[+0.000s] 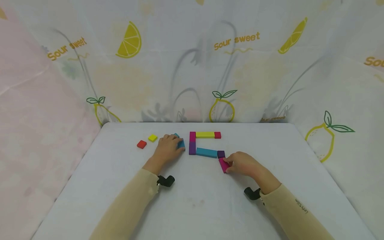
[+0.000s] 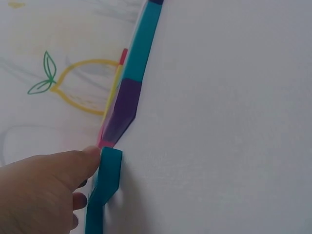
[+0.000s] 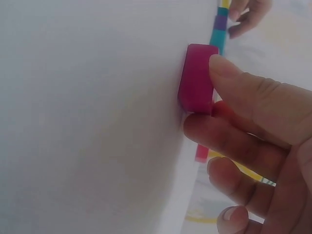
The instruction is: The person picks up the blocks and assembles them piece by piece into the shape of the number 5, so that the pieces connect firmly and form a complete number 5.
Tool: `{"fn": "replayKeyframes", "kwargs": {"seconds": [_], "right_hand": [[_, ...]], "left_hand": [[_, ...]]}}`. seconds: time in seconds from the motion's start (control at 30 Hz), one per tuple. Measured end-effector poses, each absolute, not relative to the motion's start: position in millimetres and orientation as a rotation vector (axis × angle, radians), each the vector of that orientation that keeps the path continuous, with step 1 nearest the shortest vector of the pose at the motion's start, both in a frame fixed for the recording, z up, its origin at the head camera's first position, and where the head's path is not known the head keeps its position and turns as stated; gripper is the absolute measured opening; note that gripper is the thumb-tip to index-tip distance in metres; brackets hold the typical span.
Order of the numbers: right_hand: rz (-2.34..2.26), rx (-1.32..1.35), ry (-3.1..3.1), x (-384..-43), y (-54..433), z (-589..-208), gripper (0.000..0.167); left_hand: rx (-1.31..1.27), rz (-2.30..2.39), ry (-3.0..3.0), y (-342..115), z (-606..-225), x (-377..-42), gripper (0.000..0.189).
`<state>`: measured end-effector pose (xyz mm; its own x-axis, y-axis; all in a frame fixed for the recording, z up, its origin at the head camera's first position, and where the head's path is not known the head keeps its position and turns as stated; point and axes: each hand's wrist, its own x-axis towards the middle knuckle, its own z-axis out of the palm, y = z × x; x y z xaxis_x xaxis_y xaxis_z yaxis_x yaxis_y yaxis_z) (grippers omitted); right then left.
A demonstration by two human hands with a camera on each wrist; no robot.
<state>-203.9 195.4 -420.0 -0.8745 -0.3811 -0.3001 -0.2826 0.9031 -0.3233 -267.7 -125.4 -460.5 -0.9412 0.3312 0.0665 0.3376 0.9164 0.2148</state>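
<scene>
My left hand (image 1: 167, 147) grips a blue block (image 1: 181, 144) between thumb and fingers, left of the block outline. A second blue piece (image 1: 176, 135) peeks out behind those fingers, mostly hidden. In the left wrist view the thumb lies against the end of the blue block (image 2: 111, 168). My right hand (image 1: 244, 163) pinches a magenta block (image 1: 223, 165), which stands tilted just below a small dark purple block (image 1: 221, 154). Thumb and fingers meet its edges in the right wrist view, where the magenta block (image 3: 199, 78) shows whole.
The outline has a magenta block (image 1: 192, 136), a purple block (image 1: 192, 148), a yellow block (image 1: 205, 135), a small red block (image 1: 217, 135) and a long blue block (image 1: 206, 152). Loose yellow (image 1: 152, 138) and orange-red (image 1: 141, 144) pieces lie at left. A printed cloth (image 1: 168, 76) hangs behind.
</scene>
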Motion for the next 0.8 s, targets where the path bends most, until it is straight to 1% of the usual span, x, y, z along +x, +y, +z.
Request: {"fn": "replayKeyframes", "kwargs": {"seconds": [0.37,0.8], "right_hand": [[-0.452,-0.422,2.712,-204.1,198.3,-424.0,0.052],[-0.494,-0.428,2.716,-200.3,198.7,-426.4,0.047]], "left_hand": [[-0.533,-0.375,-3.041,-128.5,-456.1,-268.4,0.054],[-0.49,-0.42,-3.103,-129.4,-454.7,-275.2,0.061]]}}
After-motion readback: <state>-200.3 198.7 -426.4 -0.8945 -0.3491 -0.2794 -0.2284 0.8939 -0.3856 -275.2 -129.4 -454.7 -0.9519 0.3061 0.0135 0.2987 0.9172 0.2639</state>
